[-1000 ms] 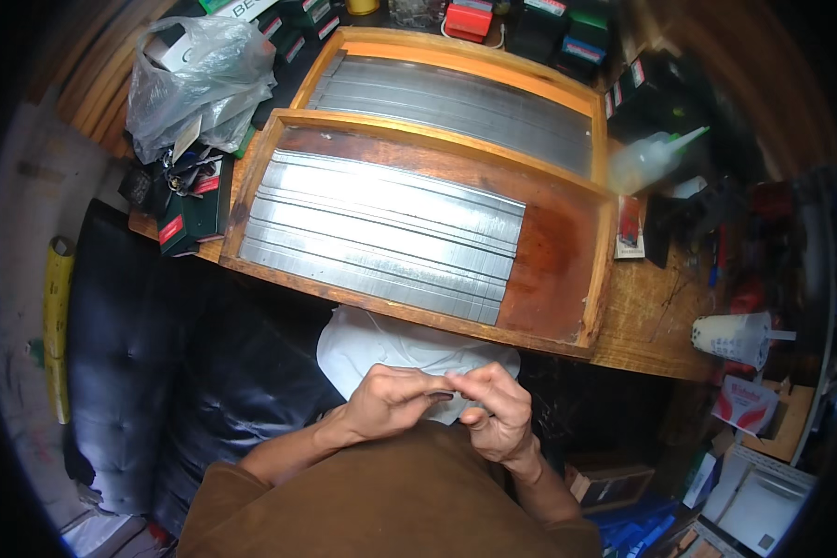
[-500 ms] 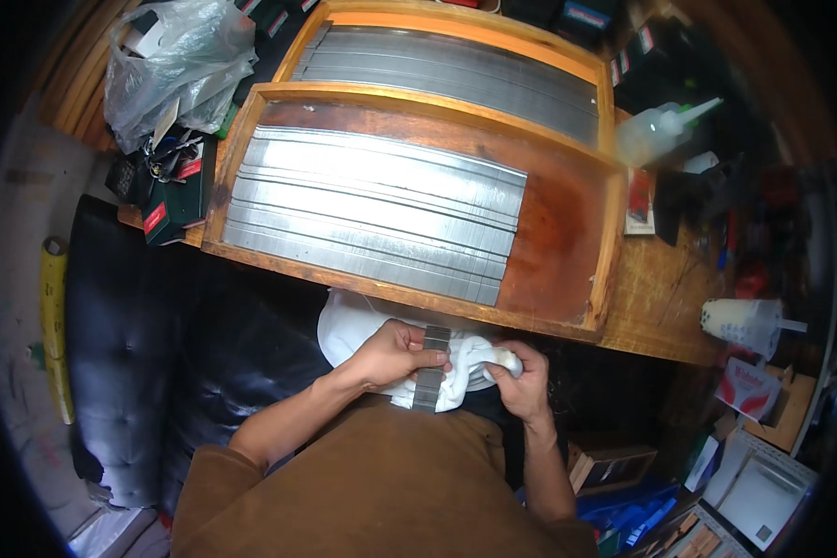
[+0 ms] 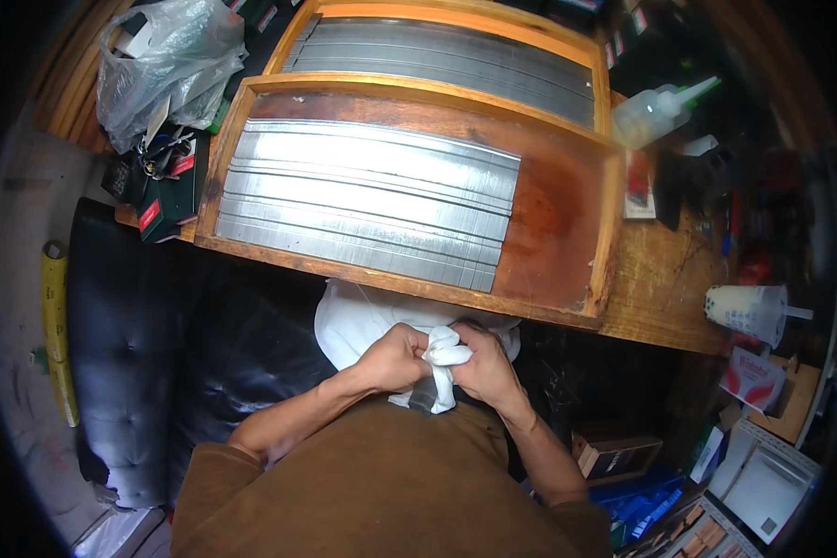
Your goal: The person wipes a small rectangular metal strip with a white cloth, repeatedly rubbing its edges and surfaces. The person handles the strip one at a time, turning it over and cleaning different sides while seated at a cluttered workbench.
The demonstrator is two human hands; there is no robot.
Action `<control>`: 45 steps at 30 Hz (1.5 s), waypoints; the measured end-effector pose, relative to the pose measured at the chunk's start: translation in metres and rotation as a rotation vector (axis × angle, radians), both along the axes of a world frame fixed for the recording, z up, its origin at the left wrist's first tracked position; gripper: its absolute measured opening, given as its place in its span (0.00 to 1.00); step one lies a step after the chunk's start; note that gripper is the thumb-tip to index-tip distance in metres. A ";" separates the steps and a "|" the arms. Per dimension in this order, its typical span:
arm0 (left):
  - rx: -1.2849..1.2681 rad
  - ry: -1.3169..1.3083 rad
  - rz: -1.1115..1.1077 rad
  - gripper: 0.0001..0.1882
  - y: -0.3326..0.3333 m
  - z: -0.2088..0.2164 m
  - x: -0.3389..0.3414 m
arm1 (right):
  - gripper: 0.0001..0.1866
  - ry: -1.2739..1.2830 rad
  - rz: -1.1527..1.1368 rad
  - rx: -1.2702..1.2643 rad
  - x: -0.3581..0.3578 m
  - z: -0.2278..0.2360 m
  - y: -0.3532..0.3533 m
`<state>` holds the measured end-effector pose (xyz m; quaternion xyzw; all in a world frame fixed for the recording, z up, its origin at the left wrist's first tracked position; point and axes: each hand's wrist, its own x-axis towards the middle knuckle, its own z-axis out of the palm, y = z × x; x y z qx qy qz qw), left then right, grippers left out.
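Just below the wooden tray's front edge, my two hands meet over my lap. My left hand (image 3: 392, 361) is closed on a narrow grey metal piece (image 3: 422, 399), whose lower end shows beneath the fingers. My right hand (image 3: 486, 370) grips a bunched white cloth (image 3: 444, 356); its folds lie over the metal piece and hide its upper part. Behind the hands, more white fabric (image 3: 349, 325) spreads across my lap.
A wooden tray (image 3: 409, 287) of shiny metal strips (image 3: 363, 200) rests on the table, with a second tray (image 3: 456, 7) behind it. At right stand a squeeze bottle (image 3: 649, 118) and a drink cup (image 3: 746, 307). A plastic bag (image 3: 172, 70) lies at far left.
My right hand has moved left with the cloth, up to my left hand. The cloth now covers most of the metal piece, which was in plain view before.
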<state>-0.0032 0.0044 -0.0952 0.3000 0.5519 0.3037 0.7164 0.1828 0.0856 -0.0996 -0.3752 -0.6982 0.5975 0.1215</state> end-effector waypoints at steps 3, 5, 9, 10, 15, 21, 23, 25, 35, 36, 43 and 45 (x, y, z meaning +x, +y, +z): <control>0.001 -0.044 0.007 0.11 0.000 -0.001 0.002 | 0.17 0.085 0.047 0.076 0.001 -0.005 0.006; 0.002 -0.102 -0.001 0.11 -0.002 -0.008 0.005 | 0.18 0.143 0.095 0.120 0.008 -0.020 0.008; -0.064 -0.089 -0.036 0.10 0.001 -0.010 0.004 | 0.16 0.153 0.090 0.100 0.012 -0.025 0.012; -0.091 -0.067 -0.038 0.10 0.002 -0.008 0.001 | 0.16 0.138 0.025 0.197 0.010 -0.027 0.010; -0.110 0.010 0.145 0.10 0.005 0.016 -0.014 | 0.10 -0.097 -0.372 0.361 0.015 -0.035 -0.007; 0.202 0.033 0.324 0.09 -0.009 0.054 -0.023 | 0.20 -0.333 0.036 0.596 0.039 0.065 0.005; 0.268 0.066 0.270 0.09 -0.008 0.064 -0.018 | 0.24 -0.209 0.011 0.616 0.029 0.106 0.011; 0.177 -0.034 0.212 0.09 0.000 0.064 -0.014 | 0.25 0.011 -0.018 0.300 0.019 0.105 0.011; 0.004 -0.182 0.126 0.10 0.043 0.040 -0.020 | 0.06 0.404 -0.560 -0.621 -0.024 0.034 0.003; 0.020 -0.178 0.133 0.10 0.044 0.044 -0.020 | 0.05 0.390 -0.578 -0.583 -0.027 0.034 0.003; 0.444 0.227 -0.017 0.11 0.024 0.077 -0.025 | 0.06 0.369 -0.353 0.073 -0.023 0.061 -0.008; 0.794 0.385 0.019 0.16 0.014 0.076 -0.026 | 0.11 0.404 -0.226 0.179 -0.021 0.080 -0.002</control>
